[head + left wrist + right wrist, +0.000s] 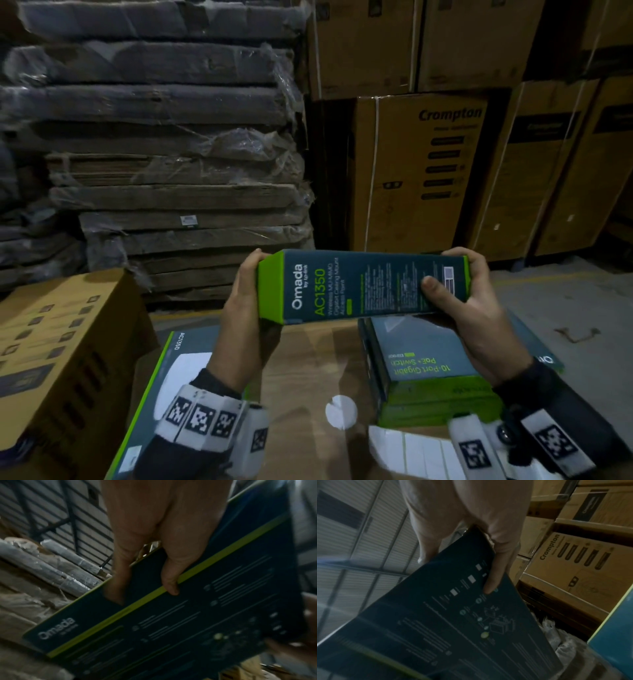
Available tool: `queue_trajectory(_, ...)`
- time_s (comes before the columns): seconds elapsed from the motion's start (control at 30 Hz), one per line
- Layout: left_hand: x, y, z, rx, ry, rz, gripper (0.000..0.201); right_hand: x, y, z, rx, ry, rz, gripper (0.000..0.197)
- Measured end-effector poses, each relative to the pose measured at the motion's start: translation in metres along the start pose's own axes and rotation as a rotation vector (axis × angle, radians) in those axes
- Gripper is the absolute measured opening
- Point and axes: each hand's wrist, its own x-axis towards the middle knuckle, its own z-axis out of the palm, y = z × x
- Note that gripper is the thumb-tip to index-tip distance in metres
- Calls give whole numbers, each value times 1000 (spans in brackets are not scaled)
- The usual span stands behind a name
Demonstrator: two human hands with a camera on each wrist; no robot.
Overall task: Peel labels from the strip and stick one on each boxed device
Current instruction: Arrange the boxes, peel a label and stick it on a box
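Omada box (359,286): held in the air above the work carton (301,363), long axis running left to right across the body, narrow printed side turned up toward the head camera. Left hand (245,308) clamped on the left end, fingers curled over the far edge; right hand (479,308) gripping the right end, thumb (433,286) pressed on the printed side just beside a small white code patch (449,279), other fingers wrapped behind. Both hands occupied by the one box; neither free for peeling.

Label strip (411,452): lying flat on the carton below and toward the body, near the right wrist, well apart from the held box. Nearer to the right hand than to the left, so probably the hand to release first. Several white labels visible on the strip; exact number not countable, the right end being hidden under the wristband (476,455).

Round white piece (340,411): one, on the carton between the wrists; whether a peeled label or bare backing cannot be told.

Boxed devices counted: three in view. One held; one AC1350 box (164,387) flat at lower left, partly under the left forearm; one switch box (428,363) flat under the right hand, possibly atop more.

Surroundings: brown carton (61,342) at left, wrapped flat bundles (164,137) behind, Crompton cartons (421,171) at right.
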Motion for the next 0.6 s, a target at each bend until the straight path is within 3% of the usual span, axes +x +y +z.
queue_trajectory(0.1, -6, 8, -8, -106, -73, 13, 91, -5, 5, 6, 15, 8, 15, 72)
queue_trajectory(0.23, -16, 34, -25, -409, -181, -135, 102, -13, 2, 18, -11, 23, -4, 51)
queue_trajectory(0.5, -36, 33, -56, -674, 65, -353, 79, -21, -13, 46, -176, -146, -80, 37)
queue_trajectory(0.6, -45, 24, -67, -757, 100, -401, 81, -24, -6, 55, -238, -195, -94, 36)
